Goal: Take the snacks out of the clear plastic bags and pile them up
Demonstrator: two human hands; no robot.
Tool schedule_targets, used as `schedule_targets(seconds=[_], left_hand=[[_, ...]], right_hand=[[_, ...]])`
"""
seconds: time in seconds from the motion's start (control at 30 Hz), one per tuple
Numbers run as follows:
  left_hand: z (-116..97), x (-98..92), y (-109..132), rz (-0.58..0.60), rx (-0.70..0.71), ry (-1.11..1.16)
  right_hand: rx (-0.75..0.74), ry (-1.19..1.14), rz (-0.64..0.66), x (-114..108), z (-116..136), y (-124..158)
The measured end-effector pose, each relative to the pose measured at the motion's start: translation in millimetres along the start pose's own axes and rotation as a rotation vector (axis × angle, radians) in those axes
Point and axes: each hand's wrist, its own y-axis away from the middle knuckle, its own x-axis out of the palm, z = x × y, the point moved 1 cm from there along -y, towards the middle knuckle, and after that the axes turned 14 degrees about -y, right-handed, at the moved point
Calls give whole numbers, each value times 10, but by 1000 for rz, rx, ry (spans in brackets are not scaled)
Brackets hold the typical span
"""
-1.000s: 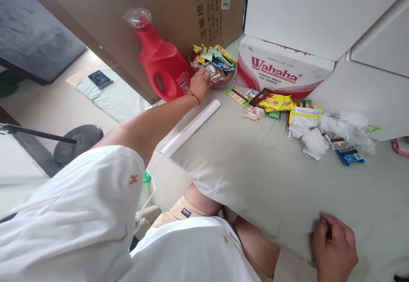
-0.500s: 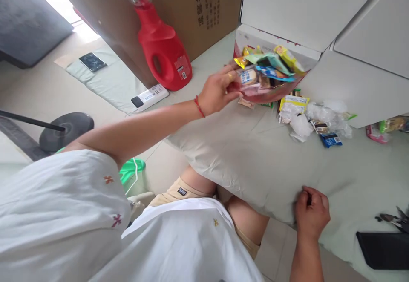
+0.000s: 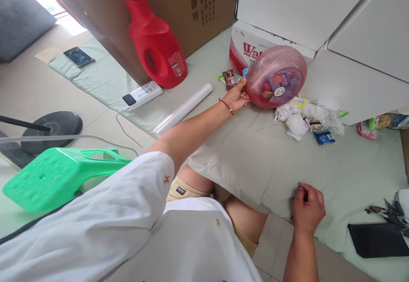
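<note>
My left hand (image 3: 237,97), with a red cord at the wrist, grips the left rim of a see-through pink plastic bowl (image 3: 292,60). The bowl is tilted up on its side, its ribbed wall and underside turned toward me. Through the base show a few wrapped snacks and a round white sticker (image 3: 279,91). Just beyond my fingers lies a brown snack packet (image 3: 229,79), partly beside other small packets. My right hand (image 3: 308,205) rests curled in a loose fist at the front edge of the cloth-covered surface (image 3: 255,145), with nothing seen in it.
Right of the bowl lie crumpled clear wrappers (image 3: 297,124) and a blue packet (image 3: 324,136). A white-and-red carton (image 3: 239,43) stands behind. Leftward are a red jug (image 3: 159,43), a clear roll (image 3: 182,109), a power bank (image 3: 143,93) and a green stool (image 3: 47,179). A black tablet-like slab (image 3: 377,239) lies right.
The bowl has tipped from upright, snacks showing on top, to its side with the underside facing me. Packets now lie left of it. My right hand has stayed put.
</note>
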Motion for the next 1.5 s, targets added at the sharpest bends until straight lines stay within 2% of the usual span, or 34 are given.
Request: schedule_targets(seconds=[0.13,0.27,0.37,0.5,0.63,0.73,0.83,0.93,1.0,1.1,1.2,1.27,1.3,1.37,1.4,1.5], left_hand=[[106,-53,-48,37,-77,25],[187,55,-104,73,-163,56],[137,195,-185,85,-100,158],[49,269,-213,20,-58,206],[95,193,-20,55,-50,184],[132,156,173,127,12,176],[61,181,305,144,114,137],[-55,241,417,123,183,47],[-48,288,547,152,172,1],[234,344,868,301,-9,-31],[765,345,1245,448,-316,-55],[1117,325,1444,495,-502,-102],[1261,316,1511,510,-540,-118],[1472,301,1581,571,-548,-204],[1540,291,1585,601,-502,-281],[1637,224,1511,641,-179,-662]], right_hand=[[-5,-5,-2,-4,-8,8],[-6,-3,6,-7,-6,11],[6,17,14,-1,-8,10],[42,5,15,-9,-32,1],[172,-191,-4,-88,20,-45],[245,-380,-147,-168,194,-144],[259,-575,-247,-190,438,-302],[233,-771,-247,-165,675,-466],[202,-845,-218,-162,820,-545],[168,-902,-124,-212,1015,-586],[251,-997,5,-324,1133,-499],[344,-1078,28,-431,1146,-381],[385,-1111,15,-493,1133,-317],[437,-1132,-48,-629,1072,-224],[444,-1108,-97,-700,1021,-209],[374,-860,-266,-898,754,-346]])
